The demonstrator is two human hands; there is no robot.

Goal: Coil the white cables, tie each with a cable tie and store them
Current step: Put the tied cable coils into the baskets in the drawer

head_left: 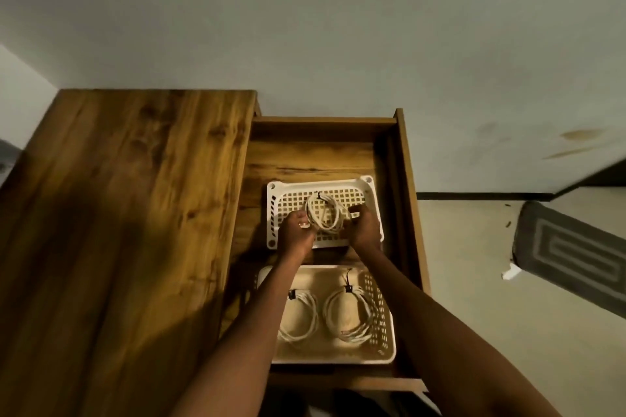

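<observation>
A coiled white cable [324,213] is held upright above a white perforated lid [359,195], gripped at its left side by the left hand [295,232] and at its right side by the right hand [363,228]. A dark cable tie [318,195] is seen at its top. Two further coiled white cables, one at the left [299,316] and one at the right [352,316], each bound with a dark tie, are laid flat side by side in a white basket [386,354] nearer the person.

A dark wooden tabletop [118,213] stands against a pale wall [305,27], with a grey patterned rug [572,254] on the light floor [474,281].
</observation>
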